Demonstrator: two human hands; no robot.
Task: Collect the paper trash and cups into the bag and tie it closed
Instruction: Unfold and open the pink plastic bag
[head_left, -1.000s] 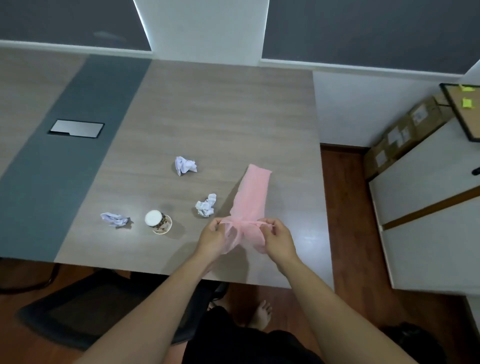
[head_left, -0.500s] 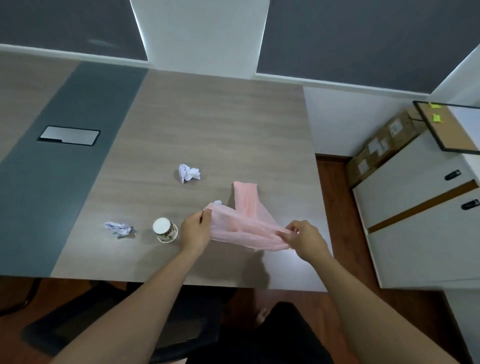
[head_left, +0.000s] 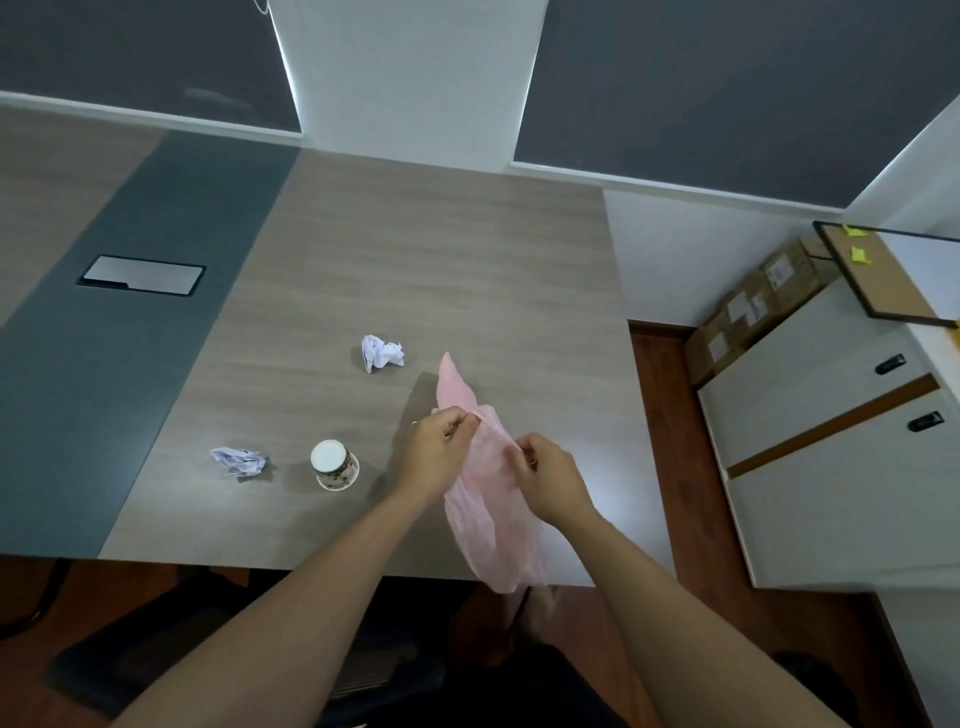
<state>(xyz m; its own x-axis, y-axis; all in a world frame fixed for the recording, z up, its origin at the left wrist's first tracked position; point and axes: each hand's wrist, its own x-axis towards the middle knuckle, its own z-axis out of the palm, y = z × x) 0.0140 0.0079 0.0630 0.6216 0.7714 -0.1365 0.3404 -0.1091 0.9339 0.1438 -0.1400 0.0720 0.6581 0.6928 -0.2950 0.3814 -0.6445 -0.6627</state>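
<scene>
A thin pink plastic bag (head_left: 480, 499) hangs between my hands over the table's near right part, its lower end drooping past the front edge. My left hand (head_left: 436, 452) pinches the bag's upper left rim. My right hand (head_left: 550, 478) pinches the rim on the other side. One crumpled white paper ball (head_left: 382, 353) lies beyond the hands. Another paper ball (head_left: 239, 461) lies at the left. A paper cup (head_left: 334, 464) stands upside down between that ball and my left hand. A third paper ball seen earlier is hidden behind my left hand.
The wooden table (head_left: 415, 249) has a grey strip with a metal cable hatch (head_left: 141, 274) at the left. White cabinets (head_left: 841, 431) stand to the right, cardboard boxes (head_left: 753, 306) behind them. A dark chair (head_left: 208, 649) sits under the front edge.
My hands first pulled the bag wide apart, then came back together. The bag has lifted off the table and now hangs down toward me.
</scene>
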